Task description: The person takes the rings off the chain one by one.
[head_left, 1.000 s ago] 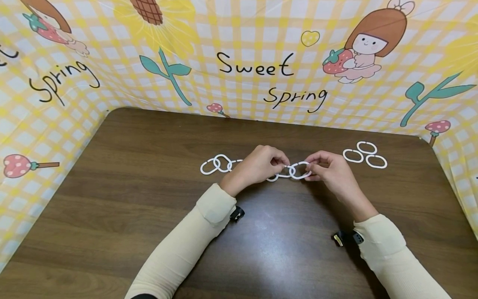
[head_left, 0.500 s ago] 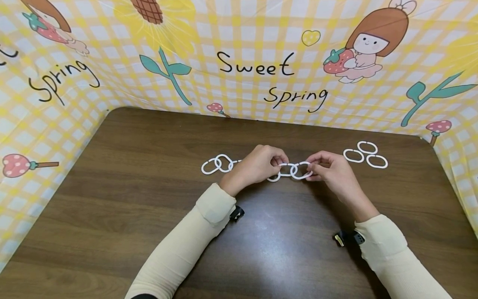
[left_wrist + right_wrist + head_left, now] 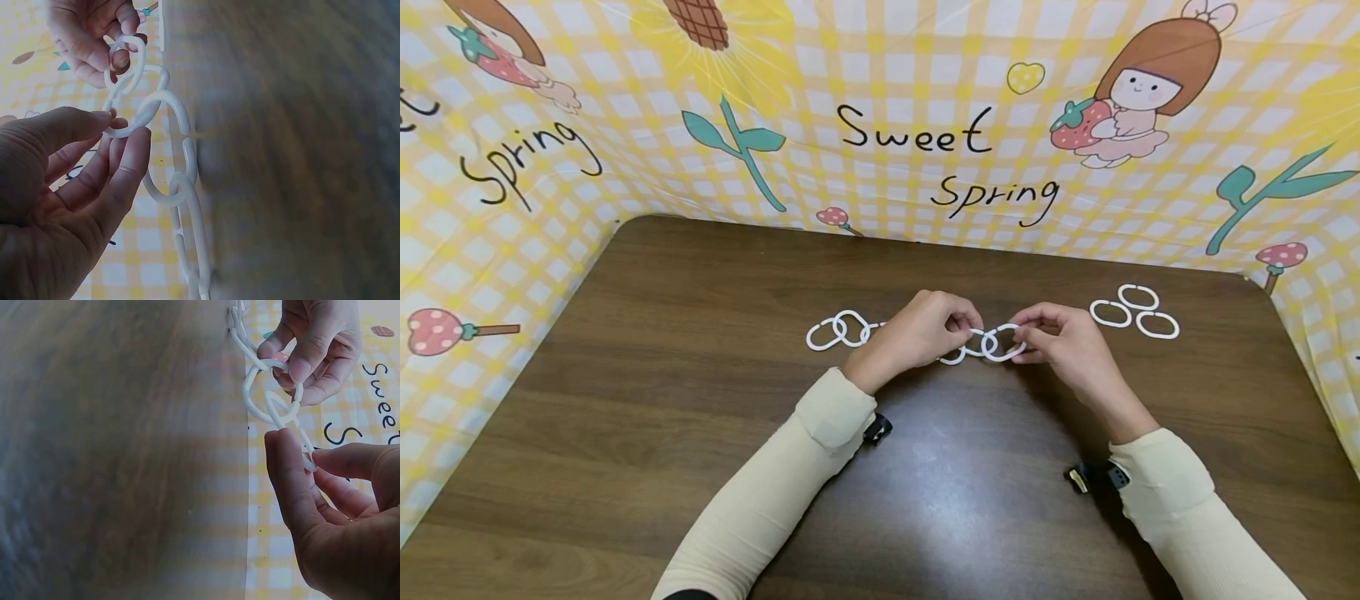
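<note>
A chain of white plastic links [image 3: 852,343] runs across the table, passing behind my left hand [image 3: 913,337]. Thumb and fingers of that hand pinch a link [image 3: 247,394] near the chain's right end. My right hand [image 3: 1071,346] pinches the last link [image 3: 144,62] by its outer side, between thumb and fingertips. In the right wrist view these two links cross through each other. The left wrist view shows more joined links [image 3: 201,231] hanging down from the left hand toward the tabletop, small gaps visible in their sides. Part of the chain is hidden by the left hand.
Three loose white links [image 3: 1110,324] lie close together at the back right of the brown wooden table [image 3: 625,417]. A yellow checked cloth [image 3: 895,67] with printed drawings stands up along the back and sides.
Both hands stay in nearly the same place. The link in the left hand tilts slightly between the frames, and the end link in the right hand shifts a little with it.
</note>
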### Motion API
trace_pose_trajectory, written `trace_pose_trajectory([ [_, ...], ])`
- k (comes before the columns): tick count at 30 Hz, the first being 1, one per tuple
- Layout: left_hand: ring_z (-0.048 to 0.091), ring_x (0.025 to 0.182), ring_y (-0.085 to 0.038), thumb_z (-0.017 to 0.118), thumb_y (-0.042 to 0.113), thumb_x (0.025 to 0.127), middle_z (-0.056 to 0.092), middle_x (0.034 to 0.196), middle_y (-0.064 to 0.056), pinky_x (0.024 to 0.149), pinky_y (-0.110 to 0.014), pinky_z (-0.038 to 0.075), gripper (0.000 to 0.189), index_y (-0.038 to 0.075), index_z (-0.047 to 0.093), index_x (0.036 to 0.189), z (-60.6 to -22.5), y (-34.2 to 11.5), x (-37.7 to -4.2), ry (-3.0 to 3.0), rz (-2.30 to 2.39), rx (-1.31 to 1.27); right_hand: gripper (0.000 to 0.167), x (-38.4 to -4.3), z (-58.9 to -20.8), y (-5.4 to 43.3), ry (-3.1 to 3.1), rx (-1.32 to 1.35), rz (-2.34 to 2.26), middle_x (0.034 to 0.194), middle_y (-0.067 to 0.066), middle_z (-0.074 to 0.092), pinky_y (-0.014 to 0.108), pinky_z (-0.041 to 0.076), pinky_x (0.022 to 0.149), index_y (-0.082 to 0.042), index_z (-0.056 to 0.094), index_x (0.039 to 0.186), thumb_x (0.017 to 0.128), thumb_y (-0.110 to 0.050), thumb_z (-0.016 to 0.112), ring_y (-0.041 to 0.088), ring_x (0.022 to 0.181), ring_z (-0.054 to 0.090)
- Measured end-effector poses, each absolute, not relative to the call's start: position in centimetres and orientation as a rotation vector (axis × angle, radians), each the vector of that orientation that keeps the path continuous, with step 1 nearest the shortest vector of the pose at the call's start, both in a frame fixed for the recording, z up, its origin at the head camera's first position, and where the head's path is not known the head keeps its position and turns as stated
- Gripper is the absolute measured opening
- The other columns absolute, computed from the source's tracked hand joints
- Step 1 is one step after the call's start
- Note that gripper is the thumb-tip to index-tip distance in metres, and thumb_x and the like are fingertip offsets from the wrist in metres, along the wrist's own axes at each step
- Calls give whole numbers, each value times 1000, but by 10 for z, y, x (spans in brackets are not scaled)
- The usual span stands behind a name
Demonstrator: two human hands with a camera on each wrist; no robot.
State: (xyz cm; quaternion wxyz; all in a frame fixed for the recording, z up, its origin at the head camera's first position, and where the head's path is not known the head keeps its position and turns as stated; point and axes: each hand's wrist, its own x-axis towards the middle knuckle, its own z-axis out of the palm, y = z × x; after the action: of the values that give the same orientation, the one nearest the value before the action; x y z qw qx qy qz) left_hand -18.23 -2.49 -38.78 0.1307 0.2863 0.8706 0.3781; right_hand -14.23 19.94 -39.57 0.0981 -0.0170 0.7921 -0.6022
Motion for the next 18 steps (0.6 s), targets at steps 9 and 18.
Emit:
trace_pose_trajectory([
  [9,65,84,-12,67,4,98,75,91,-3,75,-18,49,15,9,80,103,-387,-23,-182,2542,1097,822,24,-144,-394,197,2327,-31,-1779,96,16,68,31,64,71,21,62,117,100,6,55,9,70,72],
  [18,65,84,-13,66,1,97,75,91,-4,74,-18,49,16,7,80,104,-387,-24,-182,2547,1089,831,25,-145,-393,195,2326,-10,-1757,95,18,68,31,64,69,20,64,119,101,5,55,11,67,72],
])
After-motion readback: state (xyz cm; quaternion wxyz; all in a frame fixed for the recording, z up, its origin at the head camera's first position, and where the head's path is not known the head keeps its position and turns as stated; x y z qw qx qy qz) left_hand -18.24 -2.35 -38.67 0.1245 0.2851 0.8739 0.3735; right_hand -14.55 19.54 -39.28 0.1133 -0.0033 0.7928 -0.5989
